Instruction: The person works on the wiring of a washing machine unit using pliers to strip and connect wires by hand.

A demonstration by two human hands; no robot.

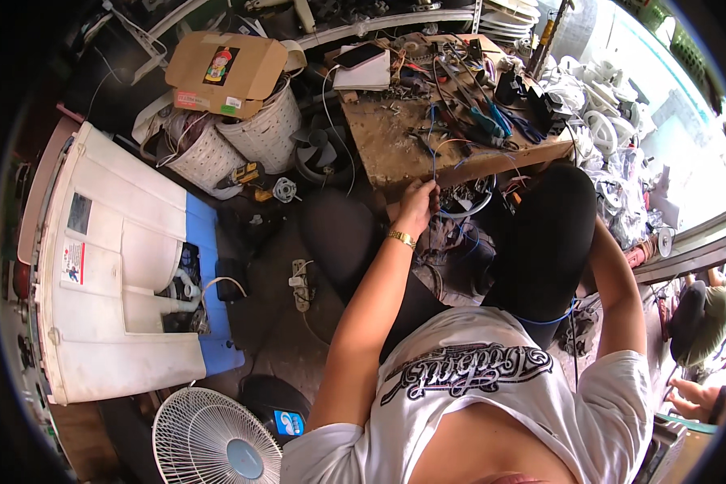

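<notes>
My left hand (417,206) is at the front edge of the wooden workbench (379,149), its fingers pinched together. A thin blue wire (434,157) runs from those fingertips up over the bench top. On the bench beyond lie dark pliers (424,142) and blue-handled pliers (492,123) among loose wires. Below the bench edge, close to this hand, a pale curved tube (469,211) sits in a tangle of wires. My right forearm passes down behind my raised right leg, which hides the right hand completely.
A phone (359,55) rests on papers at the bench's back left. Further left are woven baskets (262,121) under a cardboard box (226,73), a yellow drill (246,175), a large white appliance casing (97,323) and a fan (210,440). White plastic parts (609,113) are heaped at right.
</notes>
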